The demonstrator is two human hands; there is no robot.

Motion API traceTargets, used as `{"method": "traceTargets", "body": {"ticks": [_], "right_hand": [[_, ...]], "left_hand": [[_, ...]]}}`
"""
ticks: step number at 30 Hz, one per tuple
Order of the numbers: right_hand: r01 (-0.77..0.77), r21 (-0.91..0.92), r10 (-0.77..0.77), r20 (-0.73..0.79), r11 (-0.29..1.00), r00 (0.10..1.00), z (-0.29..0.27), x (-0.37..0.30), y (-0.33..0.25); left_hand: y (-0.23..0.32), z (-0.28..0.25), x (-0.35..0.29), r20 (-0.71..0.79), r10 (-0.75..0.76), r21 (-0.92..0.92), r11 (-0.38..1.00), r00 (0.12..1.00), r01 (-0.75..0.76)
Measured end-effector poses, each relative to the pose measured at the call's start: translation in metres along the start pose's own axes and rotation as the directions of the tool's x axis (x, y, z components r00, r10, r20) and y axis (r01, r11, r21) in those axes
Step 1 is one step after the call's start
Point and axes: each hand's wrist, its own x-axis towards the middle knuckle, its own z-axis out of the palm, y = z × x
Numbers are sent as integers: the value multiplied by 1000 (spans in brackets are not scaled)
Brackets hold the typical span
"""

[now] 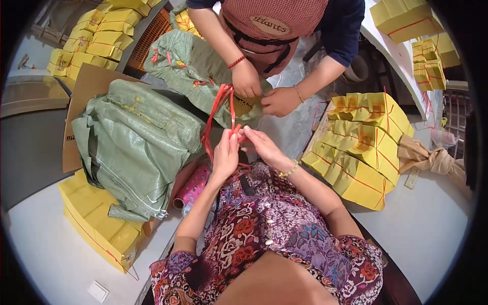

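My left hand (225, 155) and my right hand (264, 147) meet at the middle, fingers pinched on a red plastic cord (209, 127). A loop of it rises above my fingers toward a green woven sack (175, 63), and loose strands hang at the left of my left hand. Just beyond, a co-worker's hands (280, 101) are at the mouth of that sack, where a brownish, ridged content shows. Small red ties are on the sack's side. Whether the cord is fastened to the sack I cannot tell.
Left of me, another green woven sack (147, 122) lies over a cardboard box (84, 96). Yellow paper bundles bound with red string (363, 147) are stacked at the right, with more yellow bundles (99, 218) at the lower left. A pink patterned roll (193, 183) lies beside my left forearm.
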Motion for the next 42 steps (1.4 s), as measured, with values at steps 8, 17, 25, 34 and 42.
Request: {"method": "traceTargets", "body": {"ticks": [8, 17, 25, 34, 42], "right_hand": [[257, -88, -258, -1, 962, 966, 14, -13, 3], [320, -457, -348, 23, 830, 937, 10, -7, 3], [561, -823, -646, 384, 83, 660, 13, -17, -28], [543, -829, -728, 290, 132, 621, 15, -11, -11], [444, -32, -437, -257, 895, 862, 32, -1, 19]], "left_hand": [[-9, 9, -12, 39, -291, -521, 810, 956, 267], [-11, -9, -17, 137, -157, -69, 983, 978, 167], [-12, -23, -13, 327, -189, -103, 967, 926, 234], [11, -7, -20, 36, -18, 343, 939, 999, 5], [-6, 11, -7, -257, 279, 8, 958, 925, -286]]}}
